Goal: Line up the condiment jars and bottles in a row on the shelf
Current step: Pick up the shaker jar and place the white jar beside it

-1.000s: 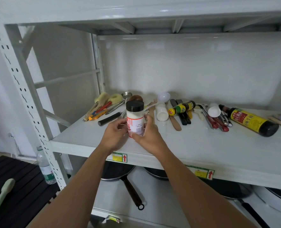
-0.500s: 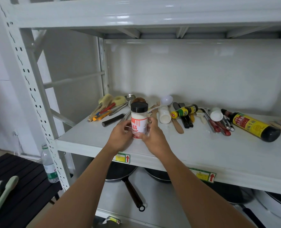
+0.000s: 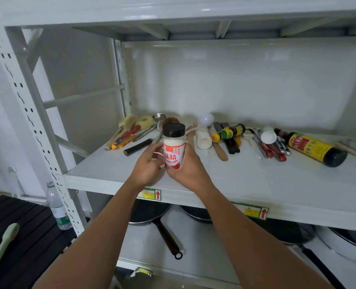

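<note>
One black-capped seasoning jar, upright, near the front of the white shelf; left hand and right hand both wrap it, fingers pressed to its sides. Lying flat behind: one white jar, one small green-labelled bottle, one large soy sauce bottle, all among loose utensils. White metal rack, white wall. Frying pans sit on the shelf below.

White perforated-steel shelving rack against glossy white wall panel; black slatted bench lower left; even light, soft reflections.
</note>
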The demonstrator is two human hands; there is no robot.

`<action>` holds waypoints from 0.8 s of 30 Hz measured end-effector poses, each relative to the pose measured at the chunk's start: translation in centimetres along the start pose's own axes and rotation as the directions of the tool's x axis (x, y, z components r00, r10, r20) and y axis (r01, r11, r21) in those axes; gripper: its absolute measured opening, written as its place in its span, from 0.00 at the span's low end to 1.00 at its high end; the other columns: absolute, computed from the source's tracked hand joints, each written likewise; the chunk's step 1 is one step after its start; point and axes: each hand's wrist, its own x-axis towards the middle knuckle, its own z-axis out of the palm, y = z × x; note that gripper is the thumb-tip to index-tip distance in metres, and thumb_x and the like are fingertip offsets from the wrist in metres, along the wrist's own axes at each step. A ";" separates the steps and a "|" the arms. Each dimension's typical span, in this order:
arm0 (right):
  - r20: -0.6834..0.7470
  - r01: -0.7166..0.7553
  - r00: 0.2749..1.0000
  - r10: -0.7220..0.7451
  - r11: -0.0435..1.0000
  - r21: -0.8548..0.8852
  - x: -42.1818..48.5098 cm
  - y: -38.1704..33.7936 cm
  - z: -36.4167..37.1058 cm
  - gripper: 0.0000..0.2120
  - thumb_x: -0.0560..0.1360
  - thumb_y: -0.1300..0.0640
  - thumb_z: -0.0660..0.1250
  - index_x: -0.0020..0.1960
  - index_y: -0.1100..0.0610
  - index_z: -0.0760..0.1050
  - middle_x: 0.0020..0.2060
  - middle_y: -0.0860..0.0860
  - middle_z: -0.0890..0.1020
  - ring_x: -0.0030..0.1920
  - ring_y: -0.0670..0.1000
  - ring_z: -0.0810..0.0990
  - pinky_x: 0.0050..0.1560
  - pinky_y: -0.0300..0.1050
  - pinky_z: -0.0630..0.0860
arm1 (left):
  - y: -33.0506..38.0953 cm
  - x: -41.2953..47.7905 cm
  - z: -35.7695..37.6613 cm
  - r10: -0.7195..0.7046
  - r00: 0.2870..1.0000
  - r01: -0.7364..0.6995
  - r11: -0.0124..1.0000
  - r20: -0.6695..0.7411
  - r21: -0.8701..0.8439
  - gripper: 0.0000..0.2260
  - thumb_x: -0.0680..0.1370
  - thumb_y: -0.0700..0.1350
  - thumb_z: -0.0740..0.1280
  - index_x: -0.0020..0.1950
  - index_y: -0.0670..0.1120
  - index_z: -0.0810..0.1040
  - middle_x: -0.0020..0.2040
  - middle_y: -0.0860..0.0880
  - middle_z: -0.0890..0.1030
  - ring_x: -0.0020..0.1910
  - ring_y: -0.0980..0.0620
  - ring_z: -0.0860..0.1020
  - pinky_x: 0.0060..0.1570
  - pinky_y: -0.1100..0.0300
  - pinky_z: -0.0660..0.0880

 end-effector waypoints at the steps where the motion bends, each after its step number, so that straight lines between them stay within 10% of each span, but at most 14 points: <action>1: 0.011 -0.002 1.000 0.002 1.000 0.003 0.0 0.0 0.0 0.41 0.69 0.46 0.81 0.75 0.50 0.64 0.65 0.49 0.76 0.63 0.49 0.78 0.60 0.43 0.77 | 0.1 -0.2 -0.1 -0.007 1.000 0.008 0.996 0.011 -0.085 0.21 0.78 0.44 0.65 0.72 0.50 0.75 0.62 0.48 0.80 0.59 0.49 0.79 0.50 0.61 0.75; 12: 0.133 -0.037 0.990 0.035 0.999 0.012 0.6 0.2 -0.2 0.44 0.64 0.52 0.82 0.74 0.51 0.63 0.65 0.51 0.76 0.64 0.52 0.78 0.64 0.54 0.80 | 1.1 -0.7 0.7 -0.011 0.999 0.004 0.992 0.053 0.129 0.29 0.75 0.59 0.76 0.73 0.55 0.73 0.62 0.58 0.80 0.57 0.67 0.76 0.51 0.68 0.70; 24: 0.224 0.009 0.974 0.033 0.984 -0.181 2.3 -0.5 -4.5 0.37 0.76 0.45 0.66 0.82 0.47 0.56 0.75 0.53 0.70 0.75 0.58 0.68 0.72 0.60 0.69 | 1.1 -0.7 0.8 -0.058 0.998 0.052 0.987 0.033 0.149 0.30 0.72 0.58 0.79 0.71 0.52 0.74 0.62 0.55 0.81 0.60 0.54 0.78 0.60 0.55 0.74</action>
